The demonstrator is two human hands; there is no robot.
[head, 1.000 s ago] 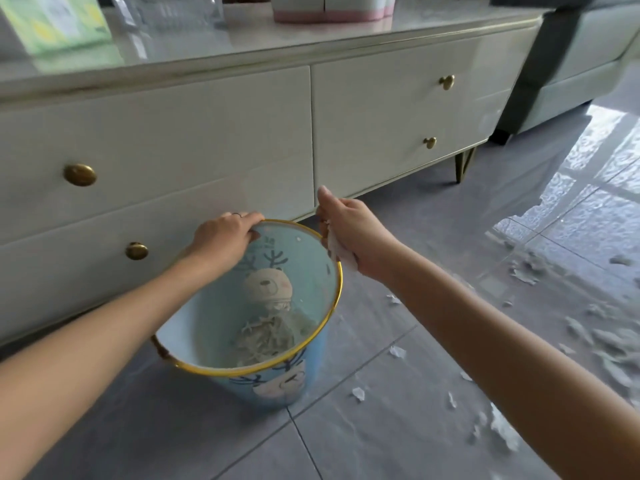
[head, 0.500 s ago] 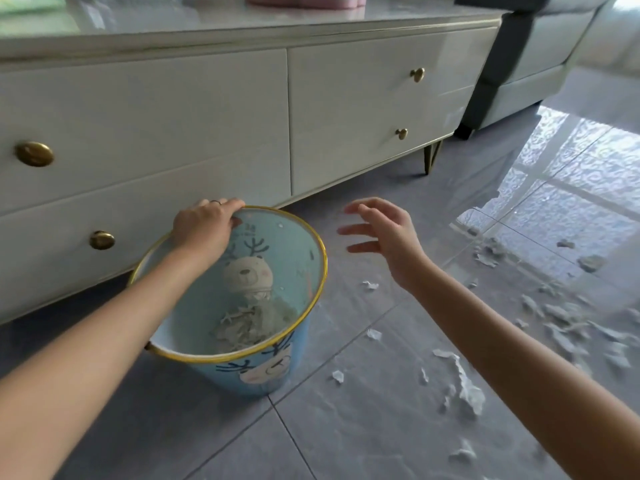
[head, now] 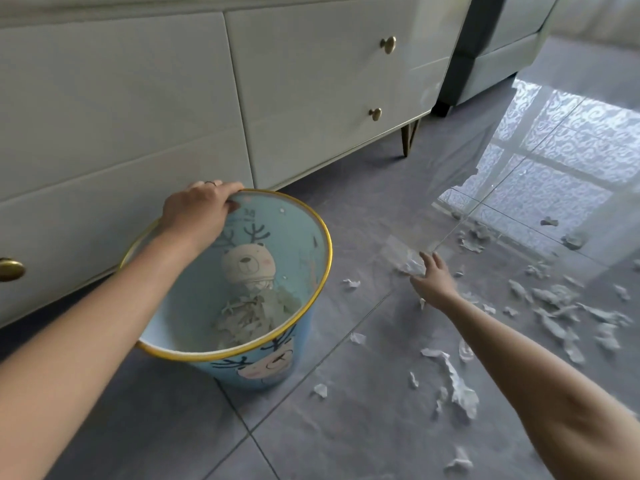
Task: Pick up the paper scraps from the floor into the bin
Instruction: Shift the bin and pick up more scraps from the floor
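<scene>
A light blue bin point(head: 304, 258) with a gold rim and a bear print stands tilted toward me on the grey tile floor. Torn paper point(head: 254, 315) lies heaped at its bottom. My left hand point(head: 199, 211) grips the far rim. My right hand point(head: 431, 280) reaches out low over the floor to the right of the bin, fingers spread, fingertips at a crumpled white scrap point(head: 412, 265). Several more paper scraps point(head: 554, 306) lie scattered on the floor to the right, and a long torn strip point(head: 457, 384) lies near my right forearm.
A white drawer cabinet point(head: 311, 81) with brass knobs runs along the back, just behind the bin, on thin legs. A dark-framed sofa point(head: 485, 64) stands at the upper right. The glossy floor reflects a window at the right.
My right hand dropped its paper at the bin, opened, then swung right and down to the floor scraps. The left hand kept its grip on the rim. My view tilted lower.
</scene>
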